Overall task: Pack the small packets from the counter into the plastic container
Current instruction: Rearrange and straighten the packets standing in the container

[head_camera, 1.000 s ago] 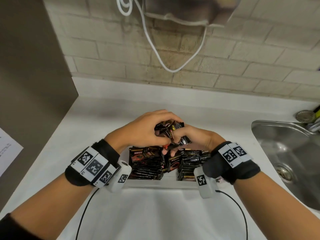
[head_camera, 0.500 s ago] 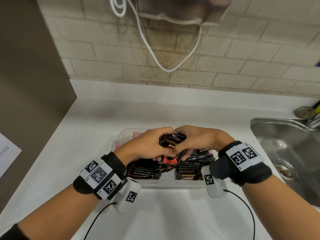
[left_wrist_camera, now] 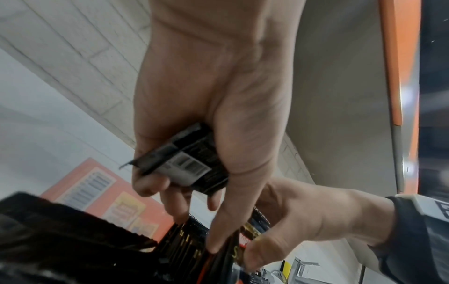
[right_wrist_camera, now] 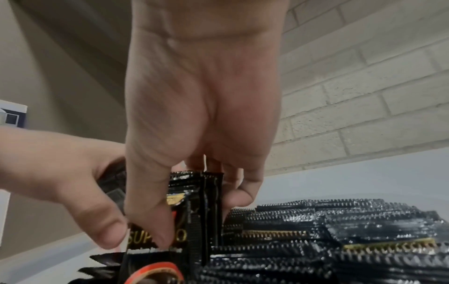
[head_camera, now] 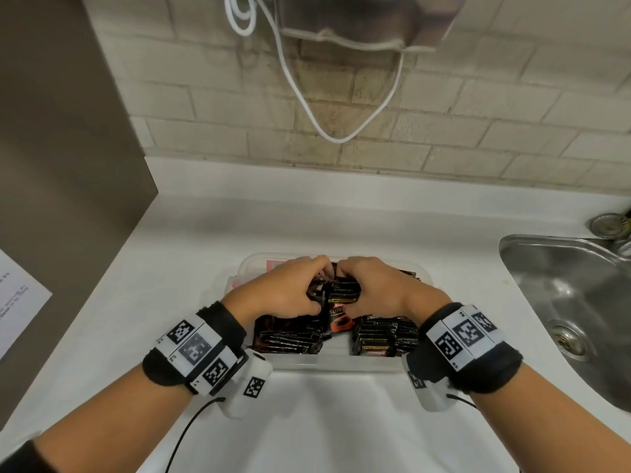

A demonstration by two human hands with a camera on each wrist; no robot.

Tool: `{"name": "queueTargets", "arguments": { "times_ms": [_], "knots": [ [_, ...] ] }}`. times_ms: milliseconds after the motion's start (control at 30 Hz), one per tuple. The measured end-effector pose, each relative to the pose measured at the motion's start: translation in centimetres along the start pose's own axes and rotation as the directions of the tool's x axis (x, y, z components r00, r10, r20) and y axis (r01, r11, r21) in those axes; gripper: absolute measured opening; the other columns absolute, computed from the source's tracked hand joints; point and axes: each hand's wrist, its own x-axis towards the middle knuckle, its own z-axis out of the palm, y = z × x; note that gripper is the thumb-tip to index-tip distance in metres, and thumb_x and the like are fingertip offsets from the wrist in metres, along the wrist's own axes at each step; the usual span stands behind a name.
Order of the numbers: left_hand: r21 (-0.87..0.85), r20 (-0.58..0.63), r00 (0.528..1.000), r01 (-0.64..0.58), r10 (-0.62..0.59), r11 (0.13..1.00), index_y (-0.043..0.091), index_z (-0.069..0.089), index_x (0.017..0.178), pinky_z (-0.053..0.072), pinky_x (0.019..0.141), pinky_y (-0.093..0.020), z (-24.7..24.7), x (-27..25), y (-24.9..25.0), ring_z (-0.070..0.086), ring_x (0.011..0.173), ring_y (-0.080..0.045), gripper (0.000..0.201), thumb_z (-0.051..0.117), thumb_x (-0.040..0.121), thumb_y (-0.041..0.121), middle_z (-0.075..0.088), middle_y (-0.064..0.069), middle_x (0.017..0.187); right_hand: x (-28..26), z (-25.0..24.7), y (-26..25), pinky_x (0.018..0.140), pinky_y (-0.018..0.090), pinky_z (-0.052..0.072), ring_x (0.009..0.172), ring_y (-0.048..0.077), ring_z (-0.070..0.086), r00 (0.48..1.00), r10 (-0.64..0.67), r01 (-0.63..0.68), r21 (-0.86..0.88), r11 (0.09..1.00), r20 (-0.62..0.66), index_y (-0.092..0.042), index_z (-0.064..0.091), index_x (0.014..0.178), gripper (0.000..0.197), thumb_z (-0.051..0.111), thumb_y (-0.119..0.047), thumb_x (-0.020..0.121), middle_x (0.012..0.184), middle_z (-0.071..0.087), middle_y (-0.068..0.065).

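Observation:
A clear plastic container point(head_camera: 338, 365) sits on the white counter, packed with rows of small black packets point(head_camera: 386, 336). Both hands are down in its middle. My left hand point(head_camera: 283, 295) grips a black packet with a barcode point(left_wrist_camera: 192, 163) in its curled fingers, and its thumb touches the bundle. My right hand point(head_camera: 379, 288) pinches a bundle of upright black packets point(right_wrist_camera: 194, 207) between thumb and fingers, standing them between the two rows. A packet face with gold lettering and a red cup point(head_camera: 341, 319) shows between the hands.
A steel sink point(head_camera: 573, 302) lies to the right, its drain close to my right wrist. A grey cabinet side point(head_camera: 61, 165) stands at the left with a paper sheet point(head_camera: 17, 302) on it. A white cable point(head_camera: 307, 97) hangs on the brick wall behind. An orange label point(left_wrist_camera: 97, 192) lies inside the container.
Both hands have moved down and away from me with the bundle of packets, from above the container into its middle. The packets now stand between the two rows.

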Motion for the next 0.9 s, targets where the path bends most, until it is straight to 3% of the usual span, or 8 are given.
{"name": "queueTargets", "arguments": {
  "times_ms": [67, 167, 300, 467, 600, 700, 800, 900],
  "knots": [
    [0.085, 0.069, 0.998, -0.018, 0.012, 0.996, 0.025, 0.049, 0.133, 0.047, 0.097, -0.039, 0.3, 0.1, -0.2, 0.051, 0.116, -0.020, 0.052, 0.072, 0.086, 0.021, 0.052, 0.000, 0.126, 0.0, 0.2, 0.1, 0.072, 0.027, 0.041, 0.087, 0.017, 0.052, 0.999, -0.027, 0.027, -0.033, 0.999, -0.017, -0.028, 0.047, 0.089, 0.038, 0.078, -0.013, 0.073, 0.094, 0.052, -0.004],
    [0.195, 0.135, 0.990, -0.061, 0.035, 0.979, 0.023, 0.052, 0.130, 0.042, 0.102, -0.043, 0.9, 0.2, -0.4, 0.041, 0.123, -0.019, 0.049, 0.073, 0.087, 0.031, 0.051, 0.002, 0.130, 0.0, 0.6, 0.5, 0.071, 0.026, 0.038, 0.088, 0.018, 0.053, 0.999, -0.045, 0.043, -0.062, 0.997, -0.021, -0.025, 0.049, 0.088, 0.036, 0.077, -0.011, 0.071, 0.094, 0.054, -0.003],
    [0.361, 0.133, 0.990, -0.016, -0.035, 0.933, 0.029, 0.053, 0.122, 0.046, 0.094, -0.044, 1.8, -0.1, -1.3, 0.038, 0.118, -0.020, 0.039, 0.070, 0.087, 0.036, 0.045, 0.005, 0.127, 0.1, 1.5, 0.7, 0.077, 0.031, 0.042, 0.093, 0.019, 0.049, 0.999, -0.031, 0.028, -0.129, 0.991, -0.021, -0.021, 0.051, 0.102, 0.042, 0.078, -0.014, 0.071, 0.100, 0.050, 0.000],
    [0.385, 0.099, 0.995, -0.015, -0.025, 0.923, 0.034, 0.052, 0.131, 0.046, 0.092, -0.043, 2.7, 0.0, -2.1, 0.039, 0.115, -0.021, 0.041, 0.064, 0.092, 0.038, 0.036, 0.004, 0.107, 0.1, 2.4, 0.7, 0.088, 0.039, 0.047, 0.104, 0.023, 0.046, 0.998, -0.033, 0.019, -0.225, 0.974, -0.057, -0.015, 0.046, 0.122, 0.059, 0.077, -0.019, 0.072, 0.112, 0.044, 0.003],
    [0.410, 0.107, 0.992, -0.108, 0.069, 0.906, 0.031, 0.053, 0.136, 0.047, 0.089, -0.041, 3.4, -0.1, -2.1, 0.039, 0.114, -0.020, 0.045, 0.063, 0.092, 0.033, 0.038, 0.001, 0.122, 0.1, 2.4, 0.8, 0.090, 0.040, 0.046, 0.107, 0.025, 0.045, 0.998, -0.048, 0.030, -0.307, 0.951, -0.052, -0.016, 0.044, 0.128, 0.061, 0.075, -0.022, 0.075, 0.116, 0.045, 0.005],
    [0.452, 0.179, 0.980, -0.156, 0.082, 0.878, 0.029, 0.052, 0.140, 0.046, 0.083, -0.037, 3.6, -0.1, -2.3, 0.040, 0.116, -0.021, 0.043, 0.055, 0.097, 0.032, 0.036, 0.001, 0.134, 0.2, 2.7, 0.8, 0.092, 0.040, 0.044, 0.113, 0.025, 0.042, 0.999, -0.033, 0.028, -0.365, 0.930, -0.007, -0.017, 0.043, 0.131, 0.061, 0.073, -0.026, 0.078, 0.121, 0.045, 0.007],
    [0.485, 0.256, 0.963, -0.205, 0.086, 0.850, 0.025, 0.047, 0.144, 0.035, 0.072, -0.032, 3.8, 0.0, -2.5, 0.038, 0.110, -0.020, 0.045, 0.045, 0.099, 0.022, 0.039, 0.002, 0.140, 0.2, 3.2, 0.8, 0.089, 0.039, 0.040, 0.115, 0.027, 0.037, 0.999, -0.032, 0.038, -0.429, 0.902, 0.020, -0.016, 0.037, 0.131, 0.060, 0.068, -0.030, 0.082, 0.124, 0.038, 0.008],
    [0.496, 0.271, 0.957, -0.233, 0.105, 0.837, 0.019, 0.046, 0.143, 0.035, 0.072, -0.032, 3.8, 0.0, -2.5, 0.033, 0.099, -0.015, 0.047, 0.042, 0.096, 0.017, 0.045, 0.003, 0.138, 0.2, 3.5, 0.8, 0.087, 0.037, 0.037, 0.114, 0.027, 0.037, 0.999, -0.039, 0.036, -0.448, 0.893, 0.002, -0.016, 0.034, 0.131, 0.059, 0.065, -0.031, 0.083, 0.124, 0.035, 0.007]
  ]
}}
